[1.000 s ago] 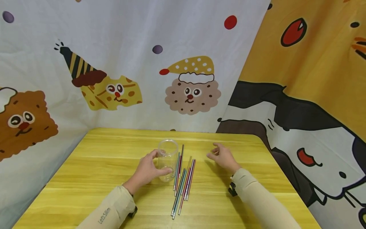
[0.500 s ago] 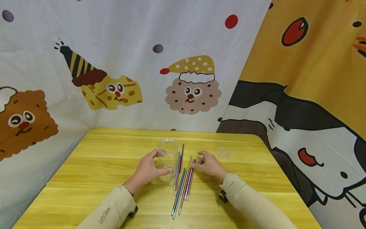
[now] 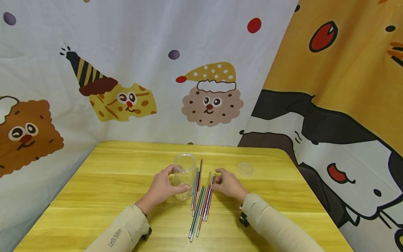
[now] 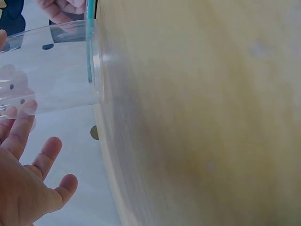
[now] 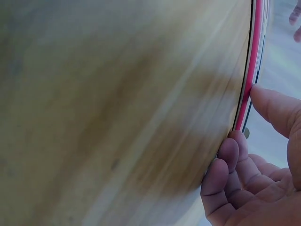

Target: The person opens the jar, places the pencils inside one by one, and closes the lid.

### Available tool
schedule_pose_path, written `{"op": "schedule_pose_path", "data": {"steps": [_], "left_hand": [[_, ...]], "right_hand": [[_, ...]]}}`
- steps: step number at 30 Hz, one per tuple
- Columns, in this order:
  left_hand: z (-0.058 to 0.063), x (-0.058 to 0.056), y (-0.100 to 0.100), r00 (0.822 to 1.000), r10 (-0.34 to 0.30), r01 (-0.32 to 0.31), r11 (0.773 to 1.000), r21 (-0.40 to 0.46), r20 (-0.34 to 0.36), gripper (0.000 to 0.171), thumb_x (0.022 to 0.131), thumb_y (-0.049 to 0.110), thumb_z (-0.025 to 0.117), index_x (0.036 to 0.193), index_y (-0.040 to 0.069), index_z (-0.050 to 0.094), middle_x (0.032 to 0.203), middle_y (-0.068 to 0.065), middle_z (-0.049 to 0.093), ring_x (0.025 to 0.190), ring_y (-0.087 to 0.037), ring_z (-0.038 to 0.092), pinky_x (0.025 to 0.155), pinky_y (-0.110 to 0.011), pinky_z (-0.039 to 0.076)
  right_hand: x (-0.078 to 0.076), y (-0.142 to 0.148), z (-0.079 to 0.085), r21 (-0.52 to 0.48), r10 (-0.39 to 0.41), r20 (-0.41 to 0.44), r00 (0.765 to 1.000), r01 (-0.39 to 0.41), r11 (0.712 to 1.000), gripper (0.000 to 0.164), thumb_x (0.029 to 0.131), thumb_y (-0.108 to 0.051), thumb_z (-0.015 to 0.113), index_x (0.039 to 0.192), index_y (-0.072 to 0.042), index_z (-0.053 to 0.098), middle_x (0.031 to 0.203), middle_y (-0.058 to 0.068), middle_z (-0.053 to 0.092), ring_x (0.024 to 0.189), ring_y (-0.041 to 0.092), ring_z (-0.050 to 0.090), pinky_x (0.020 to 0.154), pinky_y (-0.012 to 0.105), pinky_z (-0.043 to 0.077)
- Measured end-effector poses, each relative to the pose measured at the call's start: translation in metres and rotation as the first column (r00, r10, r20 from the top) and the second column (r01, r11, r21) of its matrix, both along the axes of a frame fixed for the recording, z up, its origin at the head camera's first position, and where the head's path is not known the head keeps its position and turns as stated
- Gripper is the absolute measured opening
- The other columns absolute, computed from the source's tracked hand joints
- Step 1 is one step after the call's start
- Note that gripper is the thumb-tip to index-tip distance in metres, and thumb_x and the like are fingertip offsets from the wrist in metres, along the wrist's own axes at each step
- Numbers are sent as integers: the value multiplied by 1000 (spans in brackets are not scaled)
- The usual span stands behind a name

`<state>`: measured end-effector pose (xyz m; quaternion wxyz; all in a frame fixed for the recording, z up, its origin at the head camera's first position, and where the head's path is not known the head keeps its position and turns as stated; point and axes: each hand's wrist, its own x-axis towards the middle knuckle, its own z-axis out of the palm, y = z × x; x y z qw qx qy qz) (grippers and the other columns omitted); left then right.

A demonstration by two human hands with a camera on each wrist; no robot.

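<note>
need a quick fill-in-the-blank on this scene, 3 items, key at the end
1. The left hand grips the clear container, whose open end faces ____.
2. Of the container and the coloured sticks, the right hand is closer to the ____.
3. The round clear disc lies nearer the ____ hand.

Missing words: up; sticks; right
</note>
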<state>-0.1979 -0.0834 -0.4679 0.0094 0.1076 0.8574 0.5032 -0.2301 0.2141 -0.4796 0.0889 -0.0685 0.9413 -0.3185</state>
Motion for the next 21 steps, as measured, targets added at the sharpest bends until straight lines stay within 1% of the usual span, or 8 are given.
{"op": "schedule_pose_path", "data": {"steps": [5, 12, 16, 21], "left_hand": [[0, 1, 0, 1000, 3, -3, 1000, 4, 0, 72, 75, 41, 100, 135, 24, 65, 135, -1, 69, 137, -30, 59, 118, -67, 43], [1, 2, 0, 1000, 2, -2, 1000, 9, 9, 71, 75, 42, 99, 135, 25, 65, 137, -2, 68, 138, -31, 59, 117, -68, 43], [1, 2, 0, 1000, 5, -5, 1000, 6, 12, 71, 75, 43, 99, 134, 25, 65, 137, -1, 68, 139, -31, 58, 118, -68, 43], [0, 1, 0, 1000, 3, -3, 1000, 10, 16, 71, 75, 44, 99, 134, 25, 64, 138, -3, 68, 140, -33, 58, 118, -69, 42]], "right_hand": [[1, 0, 0, 10, 2, -11, 1000, -2, 1000, 78, 90, -27, 89, 154, -4, 51, 104, 0, 72, 91, 14, 65, 84, 40, 58], [0, 1, 1, 1, 6, -17, 1000, -6, 1000, 76, 89, -22, 89, 153, -3, 52, 106, 0, 74, 95, 15, 68, 94, 46, 60], [-2, 5, 0, 21, -3, -31, 1000, 4, 1000, 75, 89, -19, 87, 153, -3, 52, 107, 1, 74, 94, 15, 69, 91, 44, 61], [-5, 15, 3, 93, -32, -86, 996, 40, 995, 70, 87, -10, 82, 150, -1, 54, 101, 1, 75, 84, 13, 65, 79, 38, 57]]}}
